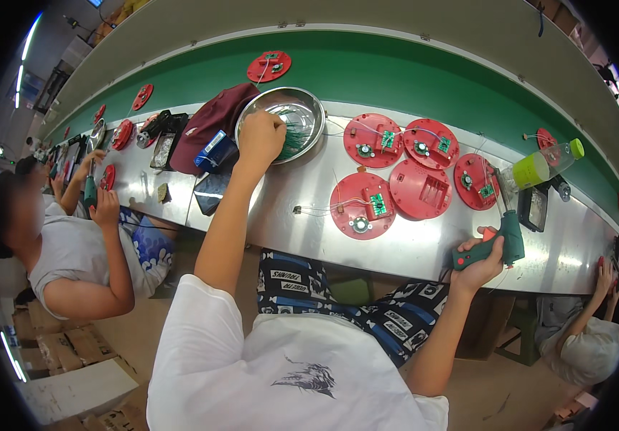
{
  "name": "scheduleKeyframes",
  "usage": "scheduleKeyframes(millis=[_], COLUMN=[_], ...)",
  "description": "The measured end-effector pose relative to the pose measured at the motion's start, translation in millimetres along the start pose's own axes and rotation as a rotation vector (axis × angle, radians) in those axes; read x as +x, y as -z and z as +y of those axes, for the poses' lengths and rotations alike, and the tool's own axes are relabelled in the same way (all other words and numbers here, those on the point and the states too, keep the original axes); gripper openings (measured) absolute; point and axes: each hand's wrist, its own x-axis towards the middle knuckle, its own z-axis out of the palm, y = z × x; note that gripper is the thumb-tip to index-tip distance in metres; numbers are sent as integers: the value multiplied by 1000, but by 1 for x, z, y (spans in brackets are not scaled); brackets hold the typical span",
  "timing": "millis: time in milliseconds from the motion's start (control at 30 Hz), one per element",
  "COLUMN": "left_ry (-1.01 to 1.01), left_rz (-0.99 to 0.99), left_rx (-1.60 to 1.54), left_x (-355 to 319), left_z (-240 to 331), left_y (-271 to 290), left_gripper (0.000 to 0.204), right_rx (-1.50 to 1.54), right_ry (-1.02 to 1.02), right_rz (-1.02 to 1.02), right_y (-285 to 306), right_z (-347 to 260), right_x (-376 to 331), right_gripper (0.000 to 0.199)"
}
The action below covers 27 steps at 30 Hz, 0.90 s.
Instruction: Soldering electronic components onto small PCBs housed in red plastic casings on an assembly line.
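My left hand (263,138) reaches over a round metal bowl (319,118), its fingers pinched together. Thin green wires (294,141) lie in the bowl just beside the fingertips; whether any are between them is hidden. In my right hand (483,267) is a green soldering gun (512,241) with a red trigger, its metal tip pointing up and away. Between my hands lie several round red plastic housings, some with green circuit boards and wires: one housing (345,228) is nearest me, and another (476,205) is close to the gun's tip. A red housing (413,205) shows no circuit board.
Left of the bowl are a maroon cap (205,129), a small blue box (215,149) and a dark phone-like slab (210,192). A clear bottle with a green label (536,169) leans near a black tray (534,208). Co-workers sit left and right along the metal bench.
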Motion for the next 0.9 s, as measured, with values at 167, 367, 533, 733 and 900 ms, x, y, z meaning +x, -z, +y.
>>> scheduleKeyframes(millis=[167,367,533,733,900], left_ry=[28,-101,-114,-155,-168], left_rz=[-67,140,113,-68,16], left_rx=[-4,-154,-517,-715,-638], left_x=[-2,-2,-40,-124,-146], left_z=[-2,10,76,141,145], left_y=[-7,5,54,39,0], left_gripper=[14,12,8,9,9], right_rx=[3,1,-26,-163,-255], right_ry=[18,26,166,178,62], right_rz=[-6,-38,-171,-580,-687], right_y=[1,6,9,26,38], right_z=[-1,1,3,-3,-3], right_x=[0,2,-9,-47,-73], right_gripper=[39,38,38,47,37])
